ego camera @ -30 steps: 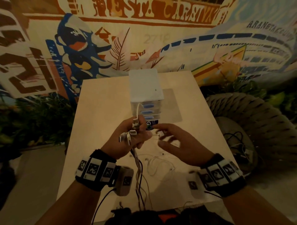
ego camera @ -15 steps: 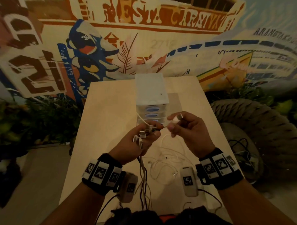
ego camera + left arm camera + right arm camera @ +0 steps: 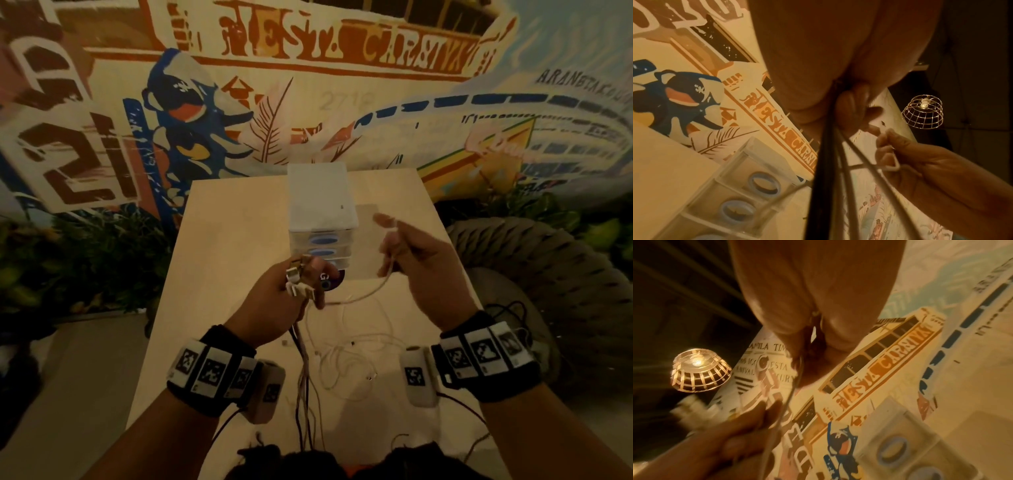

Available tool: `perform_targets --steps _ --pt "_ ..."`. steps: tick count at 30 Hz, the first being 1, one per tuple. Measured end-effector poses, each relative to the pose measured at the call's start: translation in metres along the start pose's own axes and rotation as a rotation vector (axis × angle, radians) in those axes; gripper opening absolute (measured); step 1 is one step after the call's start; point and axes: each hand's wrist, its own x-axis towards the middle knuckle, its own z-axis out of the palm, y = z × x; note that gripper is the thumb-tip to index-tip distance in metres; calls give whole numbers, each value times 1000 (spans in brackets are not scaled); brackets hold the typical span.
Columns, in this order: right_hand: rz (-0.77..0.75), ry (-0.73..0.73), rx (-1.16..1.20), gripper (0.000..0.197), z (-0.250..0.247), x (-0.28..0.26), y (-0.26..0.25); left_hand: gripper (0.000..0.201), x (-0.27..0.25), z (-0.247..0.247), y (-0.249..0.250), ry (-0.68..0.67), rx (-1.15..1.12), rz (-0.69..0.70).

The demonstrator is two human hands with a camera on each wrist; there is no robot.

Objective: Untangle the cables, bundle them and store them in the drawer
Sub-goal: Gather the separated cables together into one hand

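Cables (image 3: 310, 356): several plug ends are gathered in the left hand (image 3: 274, 308), held just in front of the drawer unit (image 3: 322, 219); dark and pale strands hang from that fist toward the tabletop (image 3: 233, 246), and loose pale loops lie on it nearer the person than the drawers.
Left hand: fingers curled tight round the bunch, probably to keep the sorted ends together while one strand is worked free.
Right hand (image 3: 423, 267): raised to the right of the drawer unit, pinching a single white cable (image 3: 363, 296) that runs slack across to the left fist; holding it off to the side likely shows where it crosses the others.
Stage: untangling, by my reading; nothing looks bundled, and the visible drawers look closed.
Surface: pale wooden tabletop, the white plastic drawer unit with blue oval pulls standing at its middle.
Room: dim, warm light; a painted mural (image 3: 308, 85) behind the drawers, plants below it, a wire-cage lamp (image 3: 922, 112) overhead.
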Motion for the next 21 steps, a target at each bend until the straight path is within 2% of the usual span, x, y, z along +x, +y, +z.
perform_targets --steps 2,4,8,10,12,15,19,21 --pt "-16 -174 -115 41 19 -8 1 32 5 4 1 27 -21 19" --pt "7 -279 -124 54 37 -14 2 28 7 9 4 38 3 59" --pt "61 -173 7 43 58 -20 3 23 8 12 5 54 7 90" --pt "99 -207 77 46 61 -19 9 22 7 13 6 68 -95 48" --pt "162 -308 99 44 63 -18 20 25 7 14 10 110 -157 23" --pt "204 -500 -114 21 63 -20 32 29 7 14 15 191 -131 -11" --pt "128 -514 -344 36 44 -19 34 41 8 2 4 234 -243 -31" --pt "169 -534 -376 38 28 -17 36 40 9 -5 2 294 -272 -18"
